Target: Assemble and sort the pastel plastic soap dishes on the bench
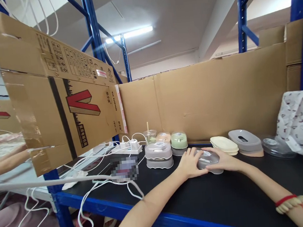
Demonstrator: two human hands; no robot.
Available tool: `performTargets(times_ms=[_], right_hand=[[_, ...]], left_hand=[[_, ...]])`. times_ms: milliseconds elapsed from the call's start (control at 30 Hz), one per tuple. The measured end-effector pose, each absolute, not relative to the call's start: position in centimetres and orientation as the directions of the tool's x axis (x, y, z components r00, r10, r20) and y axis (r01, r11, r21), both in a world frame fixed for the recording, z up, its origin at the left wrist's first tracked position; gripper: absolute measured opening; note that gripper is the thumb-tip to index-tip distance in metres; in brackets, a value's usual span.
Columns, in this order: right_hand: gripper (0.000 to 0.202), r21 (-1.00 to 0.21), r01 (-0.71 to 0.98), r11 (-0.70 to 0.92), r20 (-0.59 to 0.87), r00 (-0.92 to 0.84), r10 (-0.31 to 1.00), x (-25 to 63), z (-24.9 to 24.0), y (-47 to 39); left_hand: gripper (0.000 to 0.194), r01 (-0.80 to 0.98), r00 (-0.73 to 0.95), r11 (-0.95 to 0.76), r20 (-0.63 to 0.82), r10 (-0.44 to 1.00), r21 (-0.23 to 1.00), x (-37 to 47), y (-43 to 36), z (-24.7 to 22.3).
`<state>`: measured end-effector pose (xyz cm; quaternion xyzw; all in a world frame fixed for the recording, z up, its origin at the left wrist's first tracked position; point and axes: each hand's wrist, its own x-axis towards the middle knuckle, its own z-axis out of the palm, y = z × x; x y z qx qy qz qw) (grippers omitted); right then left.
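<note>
My left hand (190, 164) grips the near-left side of a small grey plastic box with a see-through lid (207, 159). On the box's right side my right hand (227, 160) is curled round it, fingers over the lid's far edge. The box sits low over the black tabletop; whether it touches is hidden. Left of it stand stacked grey lidded boxes (159, 155) and a green-topped box (179, 141), with an orange-topped one (164, 137) behind. To the right are cream trays (224, 145), a grey oval lid with a slot (245, 141) on an orange base, and clear lids (276, 146).
A white power strip (126, 149) with chargers and trailing cables lies at the left, near a blurred-out flat object (124, 169). Behind stands a cup with a straw (150, 136). Cardboard (206, 101) walls the back; a patterned cloth (302, 124) is at right. Another person's arm (6, 163) shows far left.
</note>
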<state>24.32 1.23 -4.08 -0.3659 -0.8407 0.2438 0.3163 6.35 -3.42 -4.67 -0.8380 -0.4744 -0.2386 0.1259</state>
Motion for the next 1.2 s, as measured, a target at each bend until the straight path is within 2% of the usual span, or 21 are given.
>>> performTargets(times_ms=[67,167,233,333,433,533,733,933,1200], right_hand=[[0.073,-0.588,0.481,0.650,0.399,-0.526,0.751,24.4,-4.8,2.0],[0.073,-0.561,0.504,0.657,0.396,-0.533,0.748,24.5,-5.2,2.9],[0.076,-0.575,0.509,0.641,0.374,-0.534,0.759,24.5,-5.1,3.0],[0.076,-0.619,0.486,0.617,0.368,-0.515,0.774,24.3,-5.0,2.6],[0.063,-0.677,0.450,0.582,0.390,-0.452,0.803,23.9,-4.9,1.5],[0.055,-0.708,0.443,0.549,0.391,-0.402,0.828,23.6,-4.9,0.8],[0.056,-0.624,0.527,0.578,0.407,-0.412,0.815,23.4,-4.6,0.7],[0.056,-0.601,0.529,0.599,0.473,-0.369,0.800,22.8,-4.5,0.0],[0.061,-0.642,0.538,0.546,0.399,-0.375,0.837,23.5,-4.4,1.4]], left_hand=[[0.068,0.822,0.412,-0.558,0.558,0.720,0.113,6.1,-2.7,-4.9],[0.084,0.769,0.296,-0.546,0.572,0.765,0.332,5.5,-2.4,-5.3],[0.095,0.727,0.244,-0.494,0.492,0.835,0.477,5.2,-2.4,-5.4],[0.110,0.660,0.210,-0.360,0.298,0.931,0.659,4.7,-2.6,-5.2],[0.118,0.605,0.197,-0.267,0.185,0.963,0.750,4.3,-2.8,-4.8],[0.117,0.606,0.215,-0.268,0.170,0.962,0.749,4.1,-3.2,-4.6],[0.111,0.677,0.278,-0.337,0.198,0.940,0.654,4.1,-3.8,-4.2],[0.106,0.709,0.263,-0.329,0.200,0.944,0.623,4.1,-4.0,-4.0],[0.097,0.739,0.276,-0.312,0.153,0.949,0.598,4.0,-4.0,-3.7]])
